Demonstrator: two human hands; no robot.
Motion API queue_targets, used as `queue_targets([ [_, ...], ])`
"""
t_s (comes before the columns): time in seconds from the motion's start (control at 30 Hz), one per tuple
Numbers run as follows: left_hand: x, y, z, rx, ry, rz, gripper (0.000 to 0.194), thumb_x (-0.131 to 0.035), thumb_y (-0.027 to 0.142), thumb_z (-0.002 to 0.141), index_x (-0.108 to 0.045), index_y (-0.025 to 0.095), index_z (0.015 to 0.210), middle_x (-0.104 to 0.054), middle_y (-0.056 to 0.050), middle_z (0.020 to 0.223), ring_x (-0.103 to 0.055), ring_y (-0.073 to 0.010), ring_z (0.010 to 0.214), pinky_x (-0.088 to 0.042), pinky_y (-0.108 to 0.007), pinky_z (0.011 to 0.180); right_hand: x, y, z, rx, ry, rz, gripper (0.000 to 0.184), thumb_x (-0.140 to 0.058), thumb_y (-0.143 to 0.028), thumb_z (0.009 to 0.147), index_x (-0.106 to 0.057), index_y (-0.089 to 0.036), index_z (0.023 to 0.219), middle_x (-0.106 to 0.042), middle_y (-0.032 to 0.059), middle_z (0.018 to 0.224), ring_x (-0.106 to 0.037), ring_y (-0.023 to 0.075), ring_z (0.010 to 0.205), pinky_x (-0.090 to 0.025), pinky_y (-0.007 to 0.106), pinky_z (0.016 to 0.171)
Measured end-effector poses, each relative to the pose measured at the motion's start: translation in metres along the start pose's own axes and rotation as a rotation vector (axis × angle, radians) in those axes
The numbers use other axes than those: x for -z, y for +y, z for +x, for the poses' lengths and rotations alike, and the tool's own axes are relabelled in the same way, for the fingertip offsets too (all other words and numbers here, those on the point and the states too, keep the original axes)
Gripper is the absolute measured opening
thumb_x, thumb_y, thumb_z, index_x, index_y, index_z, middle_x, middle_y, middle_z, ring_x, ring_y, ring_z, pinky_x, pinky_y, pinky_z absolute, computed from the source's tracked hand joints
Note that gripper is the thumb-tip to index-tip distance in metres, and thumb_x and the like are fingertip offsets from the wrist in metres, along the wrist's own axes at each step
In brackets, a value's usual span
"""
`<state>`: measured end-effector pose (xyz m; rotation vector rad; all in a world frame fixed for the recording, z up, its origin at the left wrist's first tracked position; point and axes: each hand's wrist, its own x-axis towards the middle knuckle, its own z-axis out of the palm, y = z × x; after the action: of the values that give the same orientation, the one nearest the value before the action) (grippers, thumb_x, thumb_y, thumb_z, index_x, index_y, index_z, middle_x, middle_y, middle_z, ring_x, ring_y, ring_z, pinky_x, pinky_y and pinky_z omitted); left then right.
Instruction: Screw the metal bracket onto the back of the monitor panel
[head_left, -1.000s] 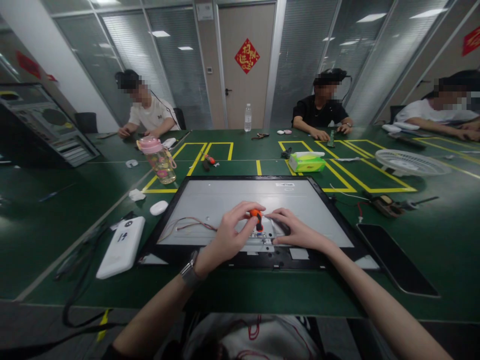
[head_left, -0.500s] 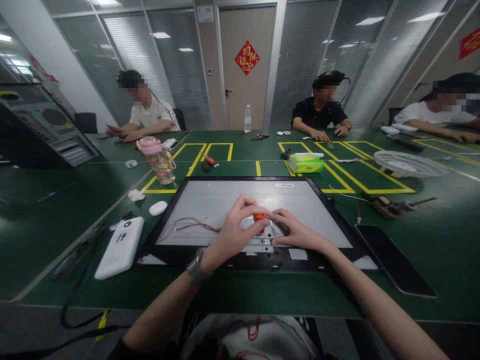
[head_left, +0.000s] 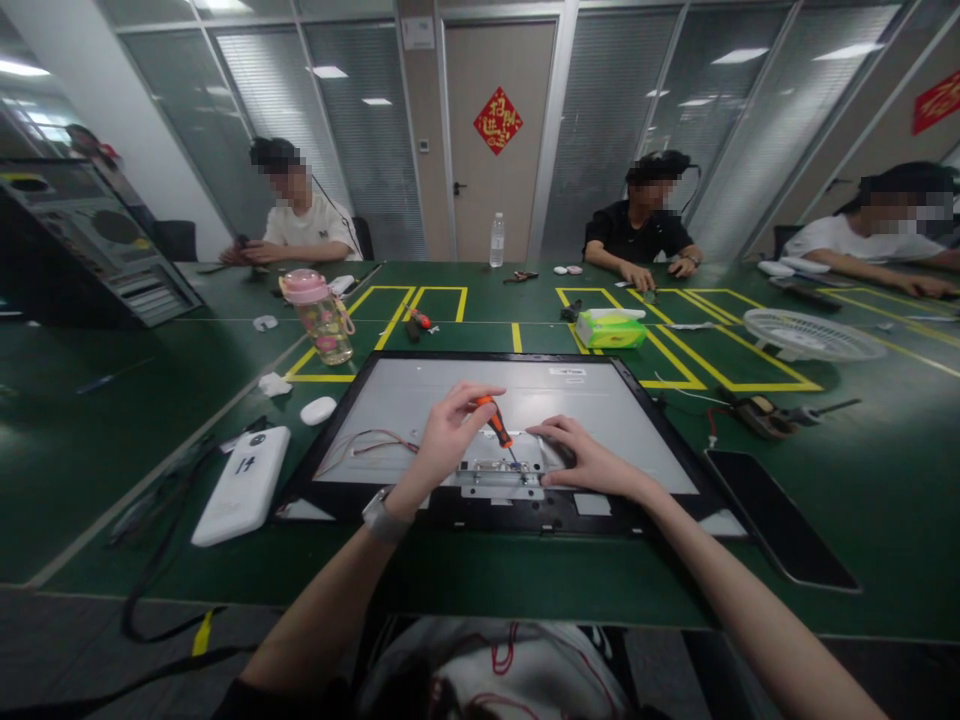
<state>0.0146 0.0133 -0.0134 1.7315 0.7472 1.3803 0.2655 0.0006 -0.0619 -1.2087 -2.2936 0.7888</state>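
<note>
— Head view: left hand (head_left: pixel 448 432) doing what?
— Gripping orange screwdriver (head_left: pixel 495 426), fingers clamped round handle, tip pressing into metal bracket (head_left: pixel 501 474) just below.
— Right hand (head_left: pixel 581 457)?
— Resting just right of bracket, fingers curled loosely, touching panel (head_left: pixel 592 405); lying flat on desk (head_left: pixel 112 440).
</note>
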Motion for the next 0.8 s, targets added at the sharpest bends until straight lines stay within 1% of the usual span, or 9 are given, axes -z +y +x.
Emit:
queue_targets([
  [0.1,-0.0012,-0.0003,-0.0017,0.026,0.01,-0.022,0.025,-0.06,0.028,0.085,-0.068,0.018,0.107,-0.065,-0.006,0.096,-0.063,-0.0148,0.089,-0.05,-0.029,0.084,-0.0002,0.0001,-0.0002,0.003,0.005,-0.002,0.068,-0.073,-0.045,0.074,-0.05,-0.024,0.134,-0.044,0.0098,0.124,-0.044,0.0285,0.121,-0.035,0.045,0.108],
  [0.2,-0.0021,0.0014,-0.0031,0.056,-0.025,-0.108,0.031,-0.056,0.03,0.088,-0.062,0.016,0.116,-0.068,-0.008,0.098,-0.065,-0.0168,0.093,-0.05,-0.033,0.088,-0.0002,0.0,-0.0007,-0.003,0.008,-0.002,0.067,-0.073,-0.043,0.074,-0.049,-0.025,0.134,-0.044,0.0095,0.125,-0.045,0.0283,0.121,-0.036,0.045,0.107],
  [0.3,-0.0031,0.005,-0.0041,0.016,-0.051,-0.103,0.027,-0.053,0.031,0.09,-0.066,0.016,0.108,-0.067,-0.009,0.099,-0.064,-0.0175,0.095,-0.05,-0.033,0.089,-0.0001,-0.0001,-0.001,-0.001,0.004,-0.003,0.067,-0.073,-0.043,0.074,-0.049,-0.025,0.134,-0.045,0.0092,0.124,-0.045,0.0282,0.121,-0.036,0.045,0.107],
  [0.4,-0.0045,0.0075,-0.0049,-0.049,-0.014,-0.018,0.02,-0.057,0.03,0.087,-0.071,0.019,0.098,-0.063,-0.007,0.095,-0.061,-0.0161,0.091,-0.05,-0.029,0.083,-0.0001,-0.0001,-0.0009,0.006,0.003,-0.006,0.067,-0.072,-0.044,0.074,-0.049,-0.026,0.134,-0.045,0.0088,0.124,-0.045,0.0283,0.12,-0.036,0.045,0.107],
  [0.5,-0.0053,0.0072,-0.0054,-0.063,0.012,0.019,0.019,-0.057,0.03,0.087,-0.071,0.019,0.096,-0.059,-0.005,0.089,-0.059,-0.0142,0.085,-0.05,-0.027,0.078,-0.0003,0.0,-0.0009,0.002,0.002,-0.011,0.066,-0.072,-0.044,0.075,-0.048,-0.027,0.134,-0.045,0.0088,0.125,-0.045,0.0285,0.12,-0.036,0.046,0.106],
  [0.57,-0.005,0.0062,-0.0055,-0.046,0.006,0.023,0.022,-0.056,0.03,0.089,-0.07,0.019,0.102,-0.06,-0.005,0.092,-0.06,-0.0137,0.086,-0.049,-0.026,0.079,-0.0005,0.0005,-0.0008,0.002,0.001,-0.014,0.067,-0.072,-0.044,0.074,-0.048,-0.026,0.134,-0.045,0.009,0.125,-0.045,0.0285,0.121,-0.036,0.046,0.107],
  [0.67,-0.0041,0.0049,-0.006,0.003,-0.002,-0.022,0.027,-0.053,0.029,0.09,-0.065,0.018,0.112,-0.064,-0.006,0.099,-0.062,-0.0147,0.092,-0.048,-0.028,0.086,-0.0007,0.002,-0.0007,0.005,-0.001,-0.016,0.068,-0.072,-0.044,0.074,-0.048,-0.024,0.135,-0.044,0.0094,0.125,-0.045,0.0278,0.121,-0.036,0.044,0.107],
  [0.8,-0.0043,0.0047,-0.0075,0.059,0.008,-0.092,0.029,-0.051,0.031,0.091,-0.063,0.017,0.113,-0.069,-0.008,0.102,-0.065,-0.0176,0.096,-0.048,-0.032,0.09,-0.0009,0.0039,-0.0008,0.016,-0.001,-0.014,0.068,-0.072,-0.045,0.075,-0.047,-0.025,0.135,-0.043,0.0093,0.126,-0.044,0.027,0.122,-0.036,0.043,0.108],
])
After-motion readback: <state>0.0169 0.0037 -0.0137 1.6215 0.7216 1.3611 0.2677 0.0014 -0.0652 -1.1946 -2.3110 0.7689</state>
